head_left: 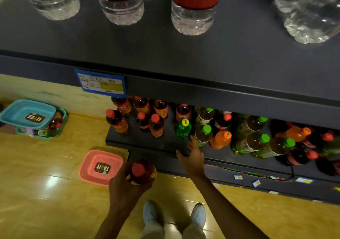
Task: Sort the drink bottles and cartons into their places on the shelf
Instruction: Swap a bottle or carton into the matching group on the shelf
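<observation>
My left hand [125,183] grips a red-capped bottle of amber drink [143,170], held upright below the front edge of the lower shelf [147,143]. With its fingers spread and nothing in it, my right hand [193,155] hovers at that shelf's edge, just below a green bottle with a yellow cap [183,128] and a green-capped tea bottle [203,134]. Several red-capped amber bottles [156,125] stand on the shelf's left part. An orange bottle [220,139] and more green-capped bottles [252,143] fill the right part.
Water bottles with red labels [193,15] stand on the upper shelf [165,58], which bears a blue price tag [101,82]. A pink basket [101,167] lies on the yellow floor at left. Stacked teal baskets [27,113] with bottles sit further left. My shoes [197,216] are below.
</observation>
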Motion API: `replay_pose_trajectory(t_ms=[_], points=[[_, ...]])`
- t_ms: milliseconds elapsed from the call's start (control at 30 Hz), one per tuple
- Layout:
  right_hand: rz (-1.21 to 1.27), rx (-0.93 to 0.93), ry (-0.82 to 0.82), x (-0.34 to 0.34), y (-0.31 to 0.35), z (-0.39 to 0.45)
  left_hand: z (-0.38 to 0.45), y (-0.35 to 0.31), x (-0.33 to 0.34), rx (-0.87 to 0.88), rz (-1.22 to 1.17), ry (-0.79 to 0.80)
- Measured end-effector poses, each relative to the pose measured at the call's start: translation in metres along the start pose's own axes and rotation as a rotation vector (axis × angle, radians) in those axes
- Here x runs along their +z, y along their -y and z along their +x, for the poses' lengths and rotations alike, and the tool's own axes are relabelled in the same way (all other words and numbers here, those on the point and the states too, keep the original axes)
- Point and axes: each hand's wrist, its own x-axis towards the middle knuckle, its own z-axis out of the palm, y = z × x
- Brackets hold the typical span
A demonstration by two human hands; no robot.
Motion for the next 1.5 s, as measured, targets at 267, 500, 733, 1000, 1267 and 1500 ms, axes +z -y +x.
replay_pose_trajectory(t_ms=[267,500,733,1000,1267,1500], points=[[-0.119,-0.038,-0.023,0.007,0.007,0.014,0.000,0.003,-0.001,0.004,-0.012,0.001],[-0.223,0.047,-0.093,0.025,0.016,0.043,0.004,0.011,-0.002,-0.003,-0.025,0.019],[-0.303,0.099,-0.199,0.043,0.023,0.077,0.003,0.021,-0.010,-0.008,-0.017,-0.008],[-0.367,-0.080,-0.125,0.021,0.027,0.038,0.008,0.020,-0.013,0.017,0.011,0.009],[-0.192,-0.100,-0.162,-0.074,0.019,-0.101,0.032,-0.018,0.034,0.072,0.072,0.118],[-0.262,-0.043,-0.291,-0.131,-0.005,-0.129,0.095,-0.049,0.133,0.097,0.094,0.166]])
